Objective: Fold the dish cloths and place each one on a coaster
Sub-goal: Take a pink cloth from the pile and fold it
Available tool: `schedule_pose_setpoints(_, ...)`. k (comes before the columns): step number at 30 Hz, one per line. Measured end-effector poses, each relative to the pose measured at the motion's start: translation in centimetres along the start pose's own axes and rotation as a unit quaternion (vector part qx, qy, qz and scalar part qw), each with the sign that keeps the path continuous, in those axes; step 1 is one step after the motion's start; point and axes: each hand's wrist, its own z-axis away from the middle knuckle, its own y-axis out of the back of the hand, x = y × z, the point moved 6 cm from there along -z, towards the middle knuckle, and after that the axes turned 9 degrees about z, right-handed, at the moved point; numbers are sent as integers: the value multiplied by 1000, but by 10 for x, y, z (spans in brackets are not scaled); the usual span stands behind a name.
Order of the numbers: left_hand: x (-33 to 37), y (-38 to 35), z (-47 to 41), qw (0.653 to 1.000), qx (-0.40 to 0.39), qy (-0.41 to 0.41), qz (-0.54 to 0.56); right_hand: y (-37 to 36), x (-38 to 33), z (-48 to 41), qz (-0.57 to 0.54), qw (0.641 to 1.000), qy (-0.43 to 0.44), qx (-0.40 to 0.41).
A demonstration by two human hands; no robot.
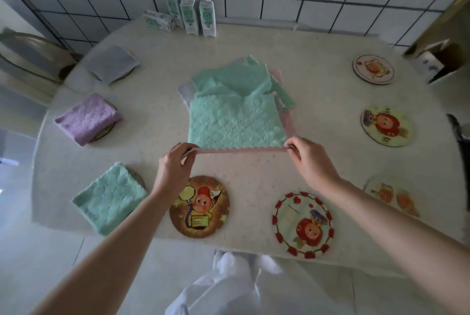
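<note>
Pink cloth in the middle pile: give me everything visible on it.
The pink cloth sits in the central pile on the table, mostly covered by a mint-green cloth. Only its near edge and a strip down the right side show. It looks like soft fabric. The near edge is pulled straight between the left hand and the right hand, each pinching a near corner. It is not yet folded and lies on no coaster.
</note>
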Motion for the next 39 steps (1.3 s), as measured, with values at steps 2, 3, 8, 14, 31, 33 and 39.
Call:
schedule_pose_setpoints(2,-12,0,30,1000,-16,15,6,-11,-8,34,5,1000,-10,-9)
schedule_pose_setpoints(3,-17,0,45,999,-24,22,7,-16,-11,50,6,1000,-14,-13)
schedule_pose_setpoints(8,-40,2,109,997,-61,42,22,-36,-26,123,34,998,-37,-40)
schedule_pose_setpoints(14,-49,6,159,998,-66,15,5,-48,-40,178,25,995,-66,-66)
schedule_pose_setpoints(31,-80,9,136,964,-106,235,63,-59,10,174,-208,932,-289,-65)
schedule_pose_setpoints(33,-86,5,122,955,-105,266,80,-61,18,156,-230,918,-317,-65)
schedule_pose_setpoints(39,-103,-3,80,922,-55,361,127,-72,41,106,-249,886,-386,-64)
